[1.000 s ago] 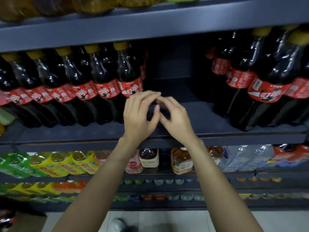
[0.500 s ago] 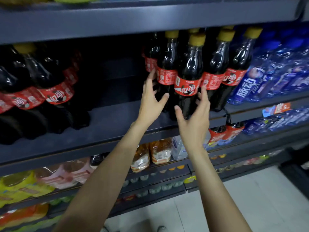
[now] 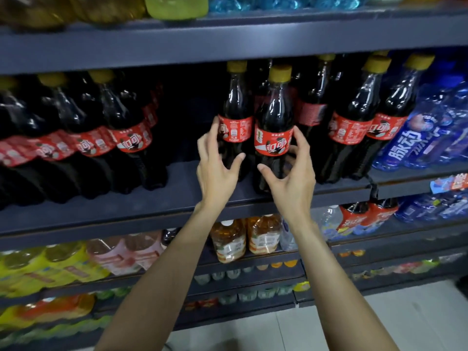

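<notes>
Two cola bottles are being handled on the shelf (image 3: pixel 177 198), both upright, yellow caps up. The left bottle (image 3: pixel 235 107) is clasped by the left hand (image 3: pixel 217 171): fingers are curled round its left side at the label, and the thumb is laid on the dark body below. The right bottle (image 3: pixel 274 115) stands close beside it, nearer the shelf's front edge. It is held by the right hand (image 3: pixel 291 181), with fingers wrapped round the right flank and the thumb set low on the front.

A bare stretch of shelf is seen to the left of the pair, between them and the row of bottles (image 3: pixel 126 127) further along. A shift into that gap is judged to be the step in hand.

For that to go well, each grip is best kept at the waist just under the label, where the plastic is stiffest. A small lift is advised rather than a drag, so the bases are not caught on the front edge. The caps should be watched against the upper shelf (image 3: pixel 228 41), since headroom looks tight. The neighbouring bottles (image 3: pixel 354 117) on the right stand near and could be nudged by the right wrist. Labels should be turned outward when the bottles are set down.
</notes>
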Demonstrator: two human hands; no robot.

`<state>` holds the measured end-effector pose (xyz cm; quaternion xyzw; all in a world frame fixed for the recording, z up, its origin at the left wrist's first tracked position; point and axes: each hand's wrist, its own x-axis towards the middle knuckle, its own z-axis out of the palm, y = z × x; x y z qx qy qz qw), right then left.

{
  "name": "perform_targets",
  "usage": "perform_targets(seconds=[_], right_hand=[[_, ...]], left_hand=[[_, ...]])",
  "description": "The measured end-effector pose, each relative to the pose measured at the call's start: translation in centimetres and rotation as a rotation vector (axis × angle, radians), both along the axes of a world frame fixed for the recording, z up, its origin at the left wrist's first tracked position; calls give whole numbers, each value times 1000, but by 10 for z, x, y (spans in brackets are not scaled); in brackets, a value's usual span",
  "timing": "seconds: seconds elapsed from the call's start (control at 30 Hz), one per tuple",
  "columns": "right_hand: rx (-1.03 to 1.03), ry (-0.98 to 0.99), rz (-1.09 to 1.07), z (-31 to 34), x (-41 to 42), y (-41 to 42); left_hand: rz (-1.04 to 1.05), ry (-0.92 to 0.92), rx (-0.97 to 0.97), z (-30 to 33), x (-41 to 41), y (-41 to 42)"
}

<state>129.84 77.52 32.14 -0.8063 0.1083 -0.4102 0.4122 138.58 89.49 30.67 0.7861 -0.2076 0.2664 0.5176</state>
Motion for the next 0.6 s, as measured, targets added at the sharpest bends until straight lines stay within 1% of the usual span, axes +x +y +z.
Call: perform_targets(seconds=[0.1,0.2,0.33,0.43,0.6], right_hand=[[19,16,83,3,23,20],[33,40,135,8,51,36],[12,61,178,12,83,43],[-14,45,181,12,104,41],[32,-17,183,4,136,36]], left_hand=[[169,-18,31,9,16,23],[303,41,90,20,39,33],[328,4,122,19,68,31],[364,60,131,19,96,18],[483,77,126,17,140,-2]])
